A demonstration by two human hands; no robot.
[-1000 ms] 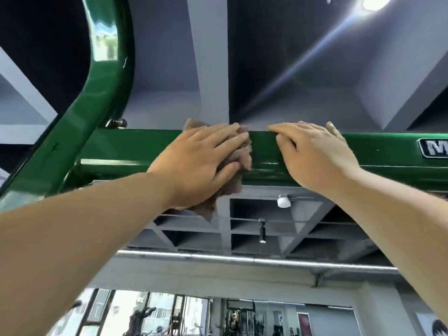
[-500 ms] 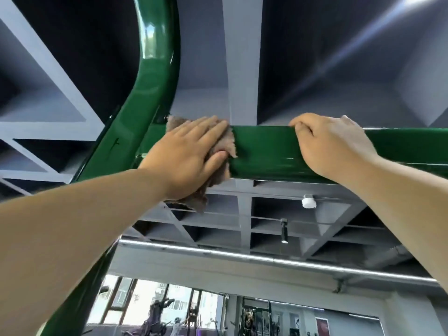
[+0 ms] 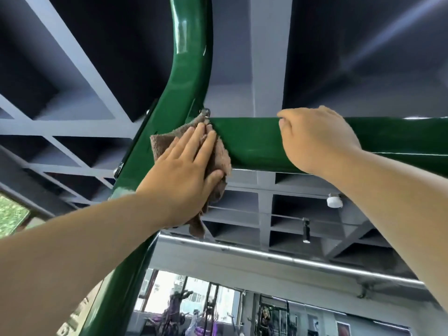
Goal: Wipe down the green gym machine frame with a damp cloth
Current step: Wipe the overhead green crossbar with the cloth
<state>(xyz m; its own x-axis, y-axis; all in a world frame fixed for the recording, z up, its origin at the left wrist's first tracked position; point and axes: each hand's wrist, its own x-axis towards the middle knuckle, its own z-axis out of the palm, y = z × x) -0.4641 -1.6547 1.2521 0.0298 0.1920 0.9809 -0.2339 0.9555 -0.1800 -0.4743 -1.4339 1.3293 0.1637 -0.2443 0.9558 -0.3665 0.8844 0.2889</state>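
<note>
The green gym machine frame has a horizontal crossbar overhead that meets a curved upright tube at a bolted joint. My left hand presses a brown terry cloth flat against that joint, fingers straight and thumb under the cloth's lower fold. One corner of the cloth hangs below my wrist. My right hand is on the crossbar to the right, its fingers curled over the bar's top edge.
Grey ceiling beams form a grid behind the frame. A white lamp and a small spotlight hang below the crossbar, above a long metal pipe. Other gym machines and windows show far below.
My left hand has slid the cloth leftward along the crossbar to the joint with the curved tube. My right hand still holds the bar, with its fingers more curled.
</note>
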